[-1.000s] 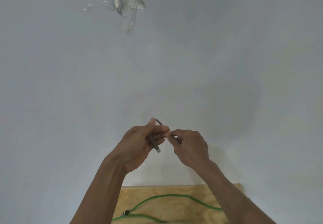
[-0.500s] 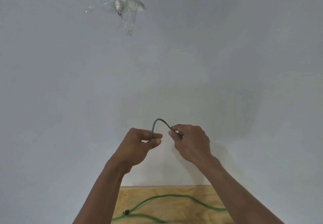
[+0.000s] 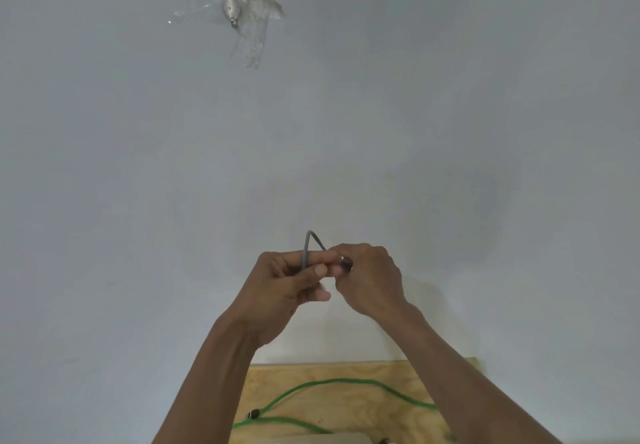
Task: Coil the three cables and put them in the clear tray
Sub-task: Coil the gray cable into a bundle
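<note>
Two hands closed on one cable, raised before wall

Left hand [image 3: 280,291] pinched shut on thin grey cable [image 3: 306,248], thumb over fingers. Right hand [image 3: 369,279] touching it, fingertips clamped on same cable's other run. Short arched loop standing above both grips. Below, long green cable [image 3: 341,382] lying loose across pale plywood tabletop [image 3: 346,405]. Clear tape patch [image 3: 251,14] stuck high on grey wall [image 3: 450,132].

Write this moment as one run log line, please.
left hand: grips grey cable | right hand: pinches same cable | green cable: uncoiled on wooden board
</note>
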`<state>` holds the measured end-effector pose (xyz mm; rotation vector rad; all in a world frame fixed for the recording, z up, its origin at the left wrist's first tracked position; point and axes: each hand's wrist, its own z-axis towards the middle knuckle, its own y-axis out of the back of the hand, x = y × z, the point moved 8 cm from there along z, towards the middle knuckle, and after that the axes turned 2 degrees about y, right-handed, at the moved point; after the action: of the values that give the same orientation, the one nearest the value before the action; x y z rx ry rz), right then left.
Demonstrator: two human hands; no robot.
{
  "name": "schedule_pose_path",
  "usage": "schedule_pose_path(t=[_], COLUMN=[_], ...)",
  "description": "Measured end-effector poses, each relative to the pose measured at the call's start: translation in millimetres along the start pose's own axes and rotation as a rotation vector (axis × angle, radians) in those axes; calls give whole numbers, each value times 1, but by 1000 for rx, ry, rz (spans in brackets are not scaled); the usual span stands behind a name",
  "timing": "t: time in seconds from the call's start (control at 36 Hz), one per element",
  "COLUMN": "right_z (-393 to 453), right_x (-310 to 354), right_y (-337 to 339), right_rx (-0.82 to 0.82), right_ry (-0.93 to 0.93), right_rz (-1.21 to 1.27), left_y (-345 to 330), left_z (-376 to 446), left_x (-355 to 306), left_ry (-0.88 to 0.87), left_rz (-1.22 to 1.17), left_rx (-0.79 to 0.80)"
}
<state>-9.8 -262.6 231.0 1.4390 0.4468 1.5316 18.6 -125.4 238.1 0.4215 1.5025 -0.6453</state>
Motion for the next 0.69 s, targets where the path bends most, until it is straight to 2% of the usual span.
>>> schedule_pose_path(t=[0.11,0.22,0.36,0.47,0.69], right_z=[0,-3,-18,-29,-38], right_x=[0,4,12,21,37], right_y=[-7,-19,-45,-52,-16], right_rx=[40,120,189,232,321], right_ry=[4,22,62,139,264], right_rz=[17,10,160,270,151], left_y=[-5,-12,-3,19,46], left_z=[-2,-2,6,11,11], left_x=[0,-4,-17,-18,-11], left_ry=[28,22,-59,-100,-107], left_rz=[-175,-234,-304,-174,95], left_rx=[42,95,-15,-113,-199])
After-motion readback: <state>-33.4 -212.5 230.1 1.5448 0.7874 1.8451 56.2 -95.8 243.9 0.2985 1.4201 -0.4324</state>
